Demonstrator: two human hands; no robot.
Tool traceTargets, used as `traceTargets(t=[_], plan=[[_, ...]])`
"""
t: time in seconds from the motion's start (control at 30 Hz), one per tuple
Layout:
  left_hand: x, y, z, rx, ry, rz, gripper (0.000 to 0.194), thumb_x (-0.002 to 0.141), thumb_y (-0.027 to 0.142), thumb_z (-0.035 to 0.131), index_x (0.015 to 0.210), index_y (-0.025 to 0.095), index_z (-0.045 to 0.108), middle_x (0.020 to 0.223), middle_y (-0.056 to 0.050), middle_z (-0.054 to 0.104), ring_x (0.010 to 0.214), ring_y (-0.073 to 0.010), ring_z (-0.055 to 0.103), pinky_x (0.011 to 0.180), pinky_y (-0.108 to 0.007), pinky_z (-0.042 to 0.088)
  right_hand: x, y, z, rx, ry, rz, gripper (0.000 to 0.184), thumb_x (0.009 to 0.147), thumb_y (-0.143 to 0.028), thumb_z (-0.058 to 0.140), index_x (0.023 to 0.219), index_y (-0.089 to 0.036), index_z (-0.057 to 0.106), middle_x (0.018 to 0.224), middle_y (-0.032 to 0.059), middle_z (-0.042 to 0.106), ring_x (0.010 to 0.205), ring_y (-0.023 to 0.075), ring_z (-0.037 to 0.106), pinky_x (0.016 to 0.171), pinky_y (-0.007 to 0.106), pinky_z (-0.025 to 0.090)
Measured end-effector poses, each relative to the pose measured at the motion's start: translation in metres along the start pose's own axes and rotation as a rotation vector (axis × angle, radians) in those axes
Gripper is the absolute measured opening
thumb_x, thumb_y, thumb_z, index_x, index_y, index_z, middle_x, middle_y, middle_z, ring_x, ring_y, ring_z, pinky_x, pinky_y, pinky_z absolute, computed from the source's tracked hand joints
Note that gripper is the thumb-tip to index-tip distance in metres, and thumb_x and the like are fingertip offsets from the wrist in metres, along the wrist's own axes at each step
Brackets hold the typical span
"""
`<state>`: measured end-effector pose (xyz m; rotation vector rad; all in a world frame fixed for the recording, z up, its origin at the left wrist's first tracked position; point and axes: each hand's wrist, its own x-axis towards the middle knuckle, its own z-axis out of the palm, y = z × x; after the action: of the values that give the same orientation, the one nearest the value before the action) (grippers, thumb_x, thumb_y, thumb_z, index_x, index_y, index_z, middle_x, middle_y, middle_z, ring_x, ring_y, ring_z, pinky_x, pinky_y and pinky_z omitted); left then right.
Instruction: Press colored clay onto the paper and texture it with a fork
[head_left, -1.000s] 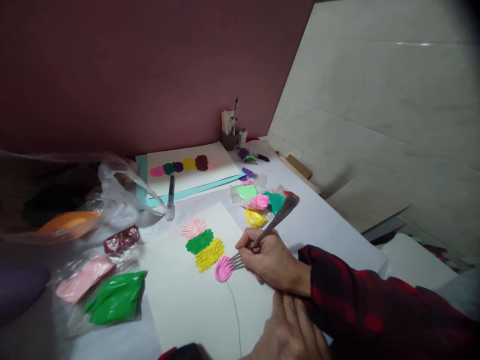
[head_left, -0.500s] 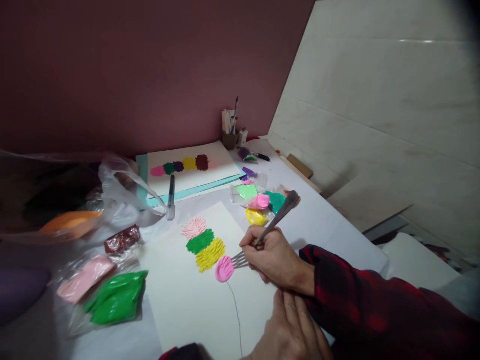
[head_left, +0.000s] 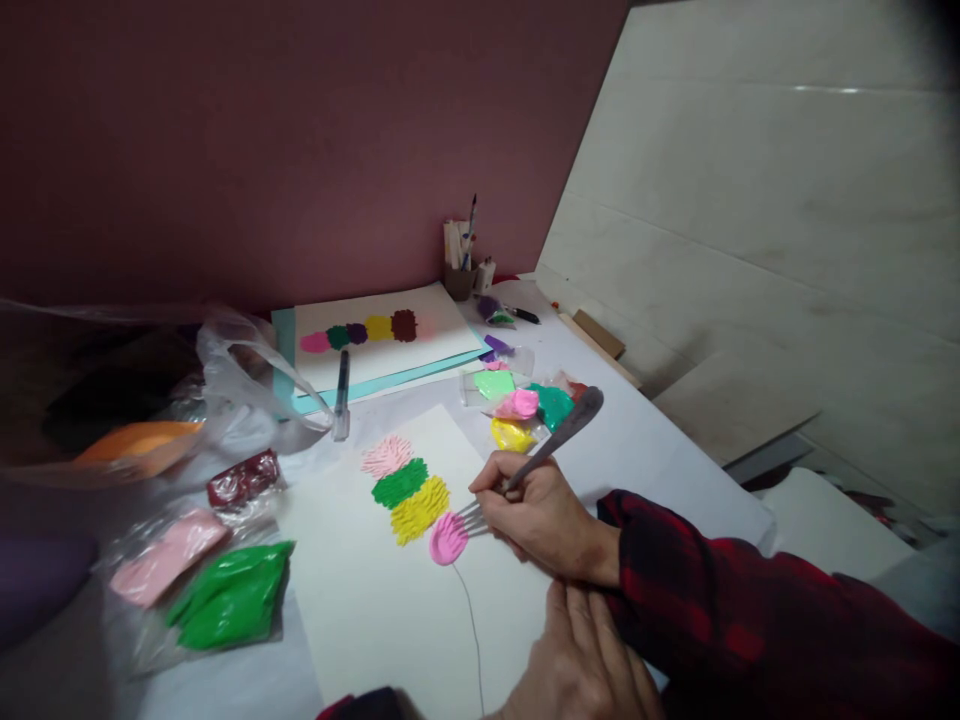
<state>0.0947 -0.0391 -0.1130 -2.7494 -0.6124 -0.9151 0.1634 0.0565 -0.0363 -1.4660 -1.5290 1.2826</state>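
Pink clay (head_left: 448, 539), flattened round lump, sits near the middle of the white sheet (head_left: 375, 620), against the yellow clay (head_left: 420, 510). Green clay (head_left: 400, 484) and pale pink clay (head_left: 386, 456) follow toward the sheet's far edge; a thin drawn line (head_left: 474, 625) runs from the lump toward its near edge. My right hand (head_left: 540, 515) is closed on the fork (head_left: 559, 435), fingers pinched low on the handle, tines at the lump's right edge. Whether they dig in, can't tell. My left hand (head_left: 577, 660) lies palm down at the sheet's near right, fingers straight and together, nothing visible in it.

Risks: pressing too hard could cut through the soft lump; dragging sideways could smear it or pull it off the sheet. Clay sticking to the tines might lift the edge. A tine slipping left might nick the yellow. If my left hand eases off, the sheet could skid.
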Motion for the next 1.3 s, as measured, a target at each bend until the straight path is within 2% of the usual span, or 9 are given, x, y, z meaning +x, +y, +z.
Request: traceTargets(t=[0.13,0.23,0.33,0.47,0.63,0.77,0.9,1.1,1.3], plan=[[0.0,0.001,0.001,0.128,0.021,0.003,0.032,0.087,0.009,0.043,0.096,0.011,0.074,0.091,-0.012,0.074,0.09,-0.0268,0.072,0.07,-0.042,0.062,0.002,-0.001,0.0,-0.035,0.001,-0.048,0.004,0.077,-0.017,0.054,0.073,-0.018,0.055,0.041,-0.0085,0.045,0.031,0.006,0.041,0.029,0.015,0.03],[-0.003,0.002,0.006,0.141,0.051,0.028,0.023,0.085,0.012,0.053,0.099,0.007,0.07,0.091,-0.016,0.074,0.088,-0.0281,0.072,0.073,-0.044,0.062,0.002,-0.002,0.0,-0.022,-0.017,-0.049,0.004,0.077,-0.016,0.053,0.074,-0.018,0.055,0.04,-0.0089,0.044,0.031,0.0059,0.041,0.03,0.015,0.03],[-0.006,0.004,0.011,0.143,0.056,0.029,0.023,0.081,0.017,0.062,0.101,0.006,0.067,0.092,-0.017,0.074,0.087,-0.0303,0.071,0.075,-0.049,0.061,0.002,-0.002,0.001,-0.003,-0.022,-0.025,0.004,0.077,-0.015,0.053,0.074,-0.018,0.055,0.04,-0.0093,0.043,0.031,0.0056,0.04,0.03,0.015,0.029],[-0.008,0.004,0.012,0.151,0.033,0.015,0.021,0.086,0.021,0.06,0.103,0.009,0.065,0.096,-0.012,0.073,0.091,-0.0263,0.07,0.079,-0.048,0.059,0.002,0.0,0.001,0.028,-0.023,-0.007,0.004,0.076,-0.015,0.054,0.074,-0.018,0.055,0.04,-0.0096,0.043,0.03,0.0058,0.039,0.029,0.015,0.029],[-0.005,0.002,0.003,0.15,0.002,0.021,0.026,0.085,0.018,0.058,0.107,0.006,0.063,0.098,-0.017,0.073,0.092,-0.0291,0.07,0.083,-0.048,0.057,0.003,0.001,0.001,0.015,-0.022,-0.001,0.005,0.076,-0.015,0.053,0.074,-0.019,0.055,0.038,-0.0101,0.041,0.029,0.0065,0.04,0.027,0.015,0.029],[-0.004,0.0,-0.001,0.139,-0.047,0.029,0.026,0.085,0.015,0.056,0.108,0.005,0.063,0.097,-0.017,0.073,0.09,-0.0271,0.07,0.084,-0.045,0.056,0.004,-0.001,0.001,0.019,-0.024,0.005,0.005,0.075,-0.014,0.053,0.073,-0.019,0.054,0.038,-0.0101,0.041,0.029,0.0064,0.04,0.026,0.015,0.029],[-0.006,0.0,0.002,0.119,-0.068,0.058,0.025,0.087,0.014,0.054,0.108,0.005,0.063,0.096,-0.016,0.073,0.089,-0.0257,0.07,0.084,-0.045,0.056,0.004,-0.003,0.001,0.012,-0.02,0.038,0.005,0.075,-0.015,0.053,0.073,-0.019,0.055,0.039,-0.0095,0.042,0.028,0.0066,0.039,0.025,0.015,0.029],[-0.008,0.002,0.008,0.113,-0.074,0.064,0.025,0.086,0.015,0.055,0.108,0.004,0.062,0.097,-0.018,0.073,0.091,-0.0286,0.07,0.083,-0.049,0.057,0.004,-0.004,0.001,0.002,0.001,0.066,0.005,0.074,-0.016,0.053,0.071,-0.019,0.055,0.04,-0.0089,0.044,0.028,0.0064,0.039,0.024,0.014,0.029],[-0.007,0.001,0.005,0.123,-0.079,0.072,0.023,0.086,0.014,0.056,0.105,0.006,0.065,0.097,-0.019,0.073,0.091,-0.0284,0.071,0.079,-0.047,0.059,0.003,-0.001,0.001,0.071,0.022,0.101,0.003,0.073,-0.016,0.054,0.073,-0.019,0.055,0.04,-0.0085,0.047,0.027,0.0066,0.039,0.023,0.014,0.027]])
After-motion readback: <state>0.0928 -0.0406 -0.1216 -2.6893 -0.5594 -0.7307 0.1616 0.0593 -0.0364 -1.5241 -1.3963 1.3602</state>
